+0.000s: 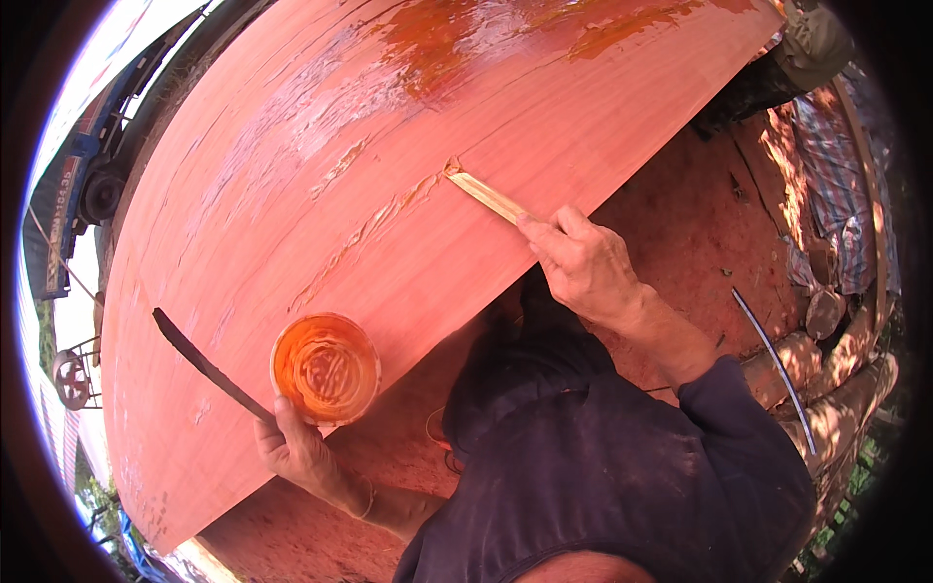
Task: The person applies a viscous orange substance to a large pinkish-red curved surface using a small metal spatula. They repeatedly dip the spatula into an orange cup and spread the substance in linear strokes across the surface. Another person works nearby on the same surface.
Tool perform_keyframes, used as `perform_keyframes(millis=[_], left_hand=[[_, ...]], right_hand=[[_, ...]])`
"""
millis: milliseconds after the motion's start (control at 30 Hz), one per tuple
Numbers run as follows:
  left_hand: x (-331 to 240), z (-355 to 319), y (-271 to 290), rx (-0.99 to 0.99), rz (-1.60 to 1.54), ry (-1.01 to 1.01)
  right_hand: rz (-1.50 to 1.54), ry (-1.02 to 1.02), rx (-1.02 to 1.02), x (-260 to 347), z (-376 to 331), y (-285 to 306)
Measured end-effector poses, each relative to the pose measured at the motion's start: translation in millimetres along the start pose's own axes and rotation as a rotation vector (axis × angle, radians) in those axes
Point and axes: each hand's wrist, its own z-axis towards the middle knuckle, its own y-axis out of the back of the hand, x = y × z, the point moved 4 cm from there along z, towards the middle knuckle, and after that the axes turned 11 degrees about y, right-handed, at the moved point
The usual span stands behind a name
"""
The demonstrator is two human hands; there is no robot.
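Note:
My right hand is closed around a flat pale wooden stick. Its far tip, smeared with brownish paste, touches the wide pinkish wooden surface at the end of a raised streak of paste. Lower left, my left hand grips the rim of a round tub holding glossy orange-brown paste with swirl marks. A dark, thin, curved strip sticks out from the same hand toward the upper left, over the wood.
Glossy orange-brown wet patches cover the far part of the wood. Behind its right corner another person is partly visible. Logs and striped sheeting lie at right on reddish ground. A blue vehicle stands at far left.

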Motion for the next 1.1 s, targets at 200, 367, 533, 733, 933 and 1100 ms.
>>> perform_keyframes(millis=[200, 367, 533, 733, 933, 1100], left_hand=[[5, 2, 7, 0.029, -0.016, 0.001], [6, 8, 10, 0.030, -0.022, 0.020], [8, 7, 11, 0.048, -0.043, -0.003], [9, 8, 11, 0.059, -0.044, 0.006], [10, 6, 12, 0.046, -0.060, 0.011], [12, 8, 12, 0.045, -0.051, 0.019]], right_hand=[[0.305, -0.082, -0.179, 0, -3, 9], [0.202, -0.085, -0.196, 5, 2, -6], [0.109, -0.023, -0.095, 26, 1, -23], [0.242, -0.015, -0.265, 24, 3, -22], [0.049, 0.011, -0.124, 25, 4, -26], [0.248, -0.013, -0.127, 24, 8, -12]])
